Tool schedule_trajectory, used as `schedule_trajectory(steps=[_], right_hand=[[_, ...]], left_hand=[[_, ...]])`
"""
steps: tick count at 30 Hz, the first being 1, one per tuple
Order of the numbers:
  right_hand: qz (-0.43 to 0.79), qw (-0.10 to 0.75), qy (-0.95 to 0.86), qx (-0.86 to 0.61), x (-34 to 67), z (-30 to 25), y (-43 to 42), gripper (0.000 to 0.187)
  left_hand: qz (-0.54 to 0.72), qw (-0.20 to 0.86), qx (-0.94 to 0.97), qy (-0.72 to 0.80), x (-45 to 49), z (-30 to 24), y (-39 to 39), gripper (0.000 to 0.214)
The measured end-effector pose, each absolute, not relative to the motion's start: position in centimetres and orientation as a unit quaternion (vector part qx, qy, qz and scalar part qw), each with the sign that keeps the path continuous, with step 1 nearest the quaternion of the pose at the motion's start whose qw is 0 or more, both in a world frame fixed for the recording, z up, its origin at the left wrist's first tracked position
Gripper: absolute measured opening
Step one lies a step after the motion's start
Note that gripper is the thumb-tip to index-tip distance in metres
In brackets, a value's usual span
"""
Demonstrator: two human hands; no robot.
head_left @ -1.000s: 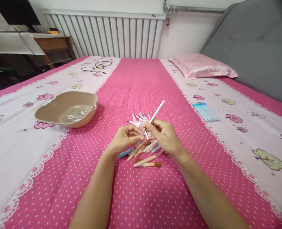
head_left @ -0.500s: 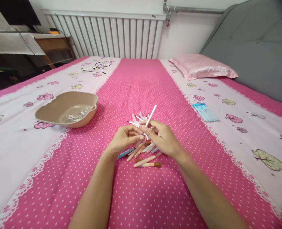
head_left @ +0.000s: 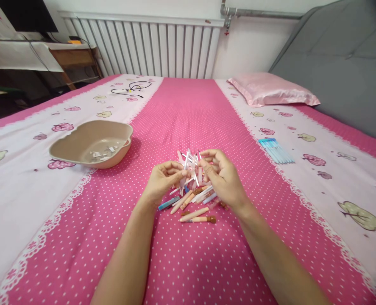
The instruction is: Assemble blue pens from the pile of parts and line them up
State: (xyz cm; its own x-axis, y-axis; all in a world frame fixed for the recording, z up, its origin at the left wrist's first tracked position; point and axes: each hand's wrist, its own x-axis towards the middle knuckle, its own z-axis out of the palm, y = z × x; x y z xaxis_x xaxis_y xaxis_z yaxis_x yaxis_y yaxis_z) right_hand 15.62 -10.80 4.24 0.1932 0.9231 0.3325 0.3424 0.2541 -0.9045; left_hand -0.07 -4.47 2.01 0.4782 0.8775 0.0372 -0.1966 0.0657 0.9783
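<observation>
A jumbled pile of pens and pen parts (head_left: 196, 191), white, pale pink, beige, brown and blue, lies on the pink dotted bedspread. My left hand (head_left: 164, 181) is at the pile's left side, thumb and fingers pinched around a slim white pen (head_left: 187, 160) that points upward. Its lower end is partly hidden by the thumb. On the other side, my right hand (head_left: 222, 177) hovers over the pile's right edge, thumb and fingers apart, with nothing clearly between them. Two beige pens (head_left: 194, 214), one with a brown end, lie at the near edge, close to a blue pen piece (head_left: 168, 203).
To the left stands a beige basin (head_left: 79, 144) with small white pieces inside. A row of light-blue pens (head_left: 276, 151) lies on the right. Farther back are a black cable (head_left: 140, 86), a pink pillow (head_left: 272, 90) and a radiator (head_left: 143, 46).
The white pen that stood upright in my right hand is no longer there. My hands have moved apart, the right one rightward, showing more of the pile. The view has shifted slightly.
</observation>
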Motion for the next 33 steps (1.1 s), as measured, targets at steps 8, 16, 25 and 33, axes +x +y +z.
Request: schedule_trajectory(steps=[8,16,25,33], right_hand=[[0.211,0.266,-0.804,-0.488,12.2,2.3,-11.3,0.018],[0.168,0.173,-0.854,-0.462,11.1,1.1,-11.6,0.02],[0.231,0.258,-0.834,-0.43,12.5,2.5,-11.4,0.016],[0.395,0.446,-0.634,-0.493,15.2,3.2,-10.3,0.013]], left_hand=[[0.541,0.566,0.505,0.364,0.0,1.9,-3.8,0.026],[0.545,0.569,0.505,0.352,0.0,1.9,-3.9,0.027],[0.532,0.58,0.501,0.36,-0.1,1.9,-3.8,0.027],[0.52,0.592,0.498,0.362,-0.1,2.1,-4.0,0.032]])
